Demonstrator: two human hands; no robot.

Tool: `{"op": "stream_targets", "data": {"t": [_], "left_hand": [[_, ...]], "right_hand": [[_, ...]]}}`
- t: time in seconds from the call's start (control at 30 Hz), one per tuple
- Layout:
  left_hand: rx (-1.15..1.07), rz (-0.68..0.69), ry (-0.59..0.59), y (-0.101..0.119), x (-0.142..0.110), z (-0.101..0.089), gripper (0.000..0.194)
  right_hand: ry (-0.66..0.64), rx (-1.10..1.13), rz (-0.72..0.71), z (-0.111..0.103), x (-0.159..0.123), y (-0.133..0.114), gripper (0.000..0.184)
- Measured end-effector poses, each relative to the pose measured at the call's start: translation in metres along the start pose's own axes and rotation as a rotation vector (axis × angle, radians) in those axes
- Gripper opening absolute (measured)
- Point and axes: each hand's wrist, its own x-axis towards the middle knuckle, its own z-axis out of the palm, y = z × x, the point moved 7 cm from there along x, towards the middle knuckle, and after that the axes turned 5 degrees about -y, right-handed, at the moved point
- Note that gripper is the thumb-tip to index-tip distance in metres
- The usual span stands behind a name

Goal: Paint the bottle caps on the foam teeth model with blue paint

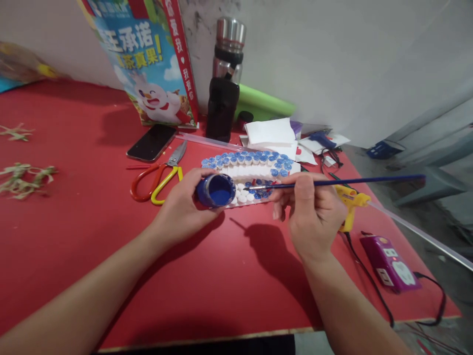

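My left hand (188, 202) is wrapped round a small jar of blue paint (218, 191), its open mouth tilted toward me. Between the thumb and fingers of my right hand (312, 209) lies a thin blue-handled paintbrush (354, 181). The brush points left, its tip near the jar and above a white board (240, 171). Rows of small round pieces (254, 157) with blue tops stand along the board's far edge. Close to the jar, a cluster of white round pieces (242, 195) borders more blue ones. The jar and my hands hide part of the board.
Scissors (162, 177) and a phone (151, 142) lie left of the board. Behind stand a printed bag (148, 64), a steel bottle (229, 44) and a black case (221, 108). To the right are a yellow glue gun (349, 199) and a purple power box (389, 264) with cords.
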Motion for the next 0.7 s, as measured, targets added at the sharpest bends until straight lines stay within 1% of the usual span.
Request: {"op": "stream_targets", "data": {"t": [0.13, 0.23, 0.4, 0.47, 0.57, 0.7], "left_hand": [[-0.046, -0.073, 0.098, -0.017, 0.005, -0.012, 0.064], [-0.091, -0.091, 0.155, -0.028, 0.009, -0.022, 0.067], [-0.157, -0.139, 0.164, -0.034, 0.013, -0.028, 0.066], [-0.155, -0.153, 0.158, -0.036, 0.013, -0.028, 0.067], [-0.147, -0.158, 0.152, -0.041, 0.013, -0.027, 0.070], [-0.185, -0.161, 0.136, -0.049, 0.013, -0.025, 0.074]], "right_hand": [[0.063, 0.024, 0.014, -0.012, 0.009, 0.003, 0.026], [0.046, 0.033, 0.038, -0.014, 0.013, 0.010, 0.023], [-0.087, 0.013, 0.098, -0.001, 0.009, 0.027, 0.021], [-0.133, -0.029, 0.081, 0.004, 0.006, 0.032, 0.020], [-0.166, -0.107, 0.047, 0.006, 0.004, 0.037, 0.018], [-0.182, -0.166, 0.038, 0.008, 0.003, 0.041, 0.020]]}}
